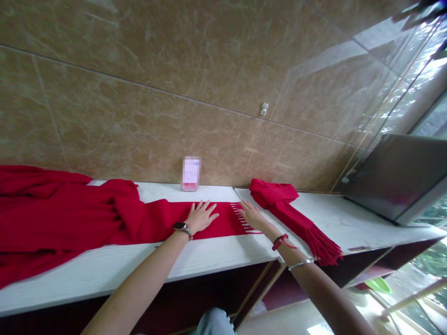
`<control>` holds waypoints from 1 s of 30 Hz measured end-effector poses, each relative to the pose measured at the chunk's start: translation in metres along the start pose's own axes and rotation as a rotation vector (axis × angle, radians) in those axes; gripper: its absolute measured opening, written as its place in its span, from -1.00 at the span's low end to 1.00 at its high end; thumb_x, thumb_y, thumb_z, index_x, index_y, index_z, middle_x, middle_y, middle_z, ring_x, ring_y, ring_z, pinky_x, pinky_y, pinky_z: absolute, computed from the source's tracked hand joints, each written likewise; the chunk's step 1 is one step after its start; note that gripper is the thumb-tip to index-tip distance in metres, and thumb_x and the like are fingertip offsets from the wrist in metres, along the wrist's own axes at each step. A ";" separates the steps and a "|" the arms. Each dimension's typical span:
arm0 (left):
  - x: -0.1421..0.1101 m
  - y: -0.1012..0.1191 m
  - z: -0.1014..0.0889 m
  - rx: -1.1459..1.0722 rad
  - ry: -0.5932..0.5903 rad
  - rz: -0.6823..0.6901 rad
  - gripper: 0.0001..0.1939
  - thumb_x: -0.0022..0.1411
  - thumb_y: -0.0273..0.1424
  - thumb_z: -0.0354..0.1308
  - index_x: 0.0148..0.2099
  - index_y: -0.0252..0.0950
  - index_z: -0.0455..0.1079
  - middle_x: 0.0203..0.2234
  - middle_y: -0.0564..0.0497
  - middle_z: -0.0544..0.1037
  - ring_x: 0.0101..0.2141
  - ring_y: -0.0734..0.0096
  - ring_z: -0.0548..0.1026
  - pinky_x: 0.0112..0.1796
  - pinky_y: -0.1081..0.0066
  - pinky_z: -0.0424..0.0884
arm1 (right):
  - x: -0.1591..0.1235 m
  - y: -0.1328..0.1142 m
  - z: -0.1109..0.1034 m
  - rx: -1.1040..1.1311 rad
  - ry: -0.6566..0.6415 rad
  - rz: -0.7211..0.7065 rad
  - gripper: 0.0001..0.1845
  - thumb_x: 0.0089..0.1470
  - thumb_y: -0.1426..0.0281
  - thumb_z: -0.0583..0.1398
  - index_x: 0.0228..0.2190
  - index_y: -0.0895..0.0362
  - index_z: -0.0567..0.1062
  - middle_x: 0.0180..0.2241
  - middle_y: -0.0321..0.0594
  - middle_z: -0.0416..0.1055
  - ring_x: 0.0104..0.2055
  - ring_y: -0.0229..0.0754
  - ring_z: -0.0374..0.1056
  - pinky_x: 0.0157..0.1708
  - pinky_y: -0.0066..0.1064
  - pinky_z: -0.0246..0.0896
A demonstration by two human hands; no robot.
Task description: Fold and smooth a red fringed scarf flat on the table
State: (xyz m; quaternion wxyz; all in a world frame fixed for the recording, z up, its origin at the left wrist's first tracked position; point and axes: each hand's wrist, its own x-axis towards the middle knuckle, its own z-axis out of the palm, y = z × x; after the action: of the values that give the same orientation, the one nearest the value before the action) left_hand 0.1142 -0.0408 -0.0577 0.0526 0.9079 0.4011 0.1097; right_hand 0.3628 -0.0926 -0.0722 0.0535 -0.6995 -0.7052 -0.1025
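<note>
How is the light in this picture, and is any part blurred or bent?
Head view: daylight glares on the glossy wall tiles at right; the small pink box is pixel-blurred; the white shelf looks tilted and bent by the wide lens; both hands and the red scarf are sharp.

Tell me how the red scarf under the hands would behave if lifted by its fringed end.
The red scarf looks floppy: it lies flat and bunches into folds at the left. It would probably drape and trail rather than hold shape. The fringe under the right hand seems loose, likely to dangle. The left hand presses it flat.
</note>
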 end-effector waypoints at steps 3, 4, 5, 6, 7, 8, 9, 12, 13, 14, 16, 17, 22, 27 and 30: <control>0.000 -0.007 0.001 0.024 -0.047 -0.127 -0.38 0.23 0.02 -0.34 0.25 -0.13 -0.04 0.23 -0.05 -0.08 0.19 -0.01 -0.16 0.07 -0.09 -0.16 | 0.020 -0.036 0.004 0.077 -0.004 -0.109 -0.47 0.20 0.28 -0.16 0.17 0.17 0.02 0.21 -0.02 -0.09 0.23 0.05 -0.19 0.08 0.01 -0.07; 0.000 -0.009 0.001 0.027 -0.085 -0.148 -0.37 0.22 0.03 -0.34 0.25 -0.12 -0.04 0.24 -0.05 -0.09 0.19 -0.03 -0.17 0.06 -0.10 -0.16 | 0.025 -0.044 0.006 0.084 -0.019 -0.135 -0.48 0.20 0.28 -0.16 0.17 0.14 0.03 0.21 -0.04 -0.09 0.23 0.04 -0.18 0.07 0.01 -0.07; 0.001 -0.010 0.001 0.028 -0.116 -0.158 -0.37 0.21 0.03 -0.34 0.25 -0.11 -0.05 0.24 -0.04 -0.10 0.19 -0.03 -0.17 0.06 -0.11 -0.17 | 0.027 -0.048 0.008 0.079 -0.036 -0.156 -0.49 0.21 0.27 -0.16 0.16 0.11 0.04 0.21 -0.07 -0.08 0.23 0.02 -0.17 0.07 0.02 -0.07; 0.001 -0.011 0.000 0.029 -0.138 -0.162 -0.36 0.21 0.04 -0.34 0.25 -0.09 -0.06 0.24 -0.03 -0.11 0.20 -0.03 -0.18 0.06 -0.11 -0.17 | 0.029 -0.049 0.011 0.063 -0.053 -0.173 -0.51 0.21 0.28 -0.17 0.15 0.07 0.07 0.21 -0.09 -0.07 0.23 0.00 -0.16 0.06 0.04 -0.07; 0.001 -0.012 0.000 0.028 -0.151 -0.164 -0.37 0.21 0.03 -0.34 0.26 -0.08 -0.07 0.24 -0.01 -0.12 0.20 -0.02 -0.19 0.06 -0.11 -0.18 | 0.029 -0.047 0.014 0.040 -0.068 -0.190 -0.53 0.21 0.29 -0.18 0.14 0.04 0.10 0.21 -0.11 -0.07 0.23 -0.01 -0.16 0.05 0.07 -0.06; 0.001 -0.012 0.000 0.026 -0.161 -0.164 -0.37 0.21 0.03 -0.35 0.26 -0.07 -0.08 0.24 0.00 -0.13 0.20 -0.01 -0.19 0.07 -0.10 -0.18 | 0.027 -0.040 0.017 0.015 -0.078 -0.204 -0.54 0.22 0.30 -0.18 0.12 0.02 0.13 0.21 -0.13 -0.06 0.23 -0.01 -0.16 0.04 0.09 -0.06; 0.002 -0.011 -0.001 0.023 -0.168 -0.166 -0.37 0.21 0.03 -0.35 0.26 -0.07 -0.09 0.25 0.00 -0.14 0.20 0.00 -0.20 0.07 -0.10 -0.19 | 0.025 -0.031 0.020 -0.007 -0.084 -0.208 -0.55 0.21 0.32 -0.17 0.11 0.01 0.16 0.21 -0.14 -0.05 0.23 -0.01 -0.16 0.03 0.10 -0.05; 0.002 -0.010 -0.002 0.017 -0.181 -0.160 -0.36 0.20 0.03 -0.36 0.26 -0.07 -0.10 0.25 0.01 -0.15 0.20 0.00 -0.20 0.07 -0.09 -0.20 | 0.013 0.006 0.028 -0.058 -0.079 -0.160 -0.58 0.19 0.37 -0.12 0.05 0.04 0.25 0.19 -0.11 -0.01 0.22 0.02 -0.14 0.04 0.10 -0.05; 0.002 -0.010 -0.002 0.018 -0.181 -0.158 -0.36 0.20 0.03 -0.36 0.26 -0.07 -0.10 0.25 0.01 -0.15 0.20 0.00 -0.20 0.07 -0.09 -0.20 | 0.009 0.018 0.029 -0.073 -0.080 -0.123 -0.59 0.19 0.39 -0.12 0.04 0.06 0.28 0.19 -0.08 0.00 0.21 0.04 -0.12 0.03 0.11 -0.04; 0.002 -0.010 -0.002 0.019 -0.179 -0.158 -0.36 0.20 0.03 -0.36 0.26 -0.08 -0.09 0.25 0.00 -0.15 0.20 0.00 -0.20 0.07 -0.09 -0.20 | 0.005 0.028 0.029 -0.081 -0.079 -0.072 -0.59 0.18 0.40 -0.12 0.02 0.08 0.29 0.18 -0.05 0.02 0.20 0.06 -0.09 0.01 0.12 -0.01; 0.002 -0.009 -0.003 0.021 -0.176 -0.157 -0.37 0.21 0.02 -0.35 0.26 -0.09 -0.08 0.25 -0.01 -0.14 0.20 0.00 -0.20 0.07 -0.09 -0.20 | 0.002 0.040 0.027 -0.089 -0.067 0.041 -0.58 0.19 0.37 -0.13 0.03 0.13 0.28 0.15 0.03 0.06 0.17 0.09 -0.03 -0.03 0.13 0.03; 0.002 -0.009 -0.003 0.020 -0.174 -0.155 -0.37 0.21 0.02 -0.34 0.26 -0.09 -0.08 0.24 -0.01 -0.13 0.20 0.00 -0.20 0.07 -0.09 -0.19 | 0.002 0.041 0.024 -0.090 -0.047 0.092 -0.56 0.19 0.35 -0.13 0.05 0.16 0.25 0.14 0.06 0.07 0.17 0.08 -0.02 -0.02 0.11 0.03; 0.002 -0.009 -0.004 0.017 -0.179 -0.158 -0.37 0.20 0.02 -0.34 0.26 -0.08 -0.10 0.25 0.00 -0.15 0.20 0.00 -0.19 0.07 -0.09 -0.19 | 0.026 0.001 0.011 0.009 0.023 0.063 -0.46 0.19 0.28 -0.14 0.14 0.26 0.09 0.19 0.05 -0.05 0.23 0.04 -0.18 0.08 -0.04 -0.08; 0.001 -0.010 -0.004 0.024 -0.188 -0.157 -0.37 0.21 0.02 -0.35 0.27 -0.08 -0.11 0.24 -0.01 -0.14 0.20 0.02 -0.20 0.08 -0.08 -0.20 | 0.050 -0.041 0.020 0.083 -0.036 -0.135 -0.46 0.19 0.26 -0.15 0.16 0.17 0.03 0.20 -0.01 -0.06 0.23 0.01 -0.17 0.07 -0.02 -0.05; 0.000 -0.011 -0.004 0.025 -0.186 -0.144 -0.37 0.21 0.02 -0.35 0.26 -0.08 -0.10 0.24 0.00 -0.13 0.20 0.03 -0.20 0.07 -0.09 -0.19 | 0.049 -0.031 0.030 0.033 -0.079 -0.163 -0.55 0.20 0.31 -0.14 0.10 0.09 0.17 0.19 -0.07 -0.01 0.22 -0.01 -0.13 0.05 0.03 -0.04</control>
State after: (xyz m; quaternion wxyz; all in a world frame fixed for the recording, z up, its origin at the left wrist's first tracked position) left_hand 0.1059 -0.0332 -0.0558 0.0861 0.8835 0.4602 0.0161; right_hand 0.3328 -0.0381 -0.0924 0.0288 -0.6422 -0.7631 -0.0672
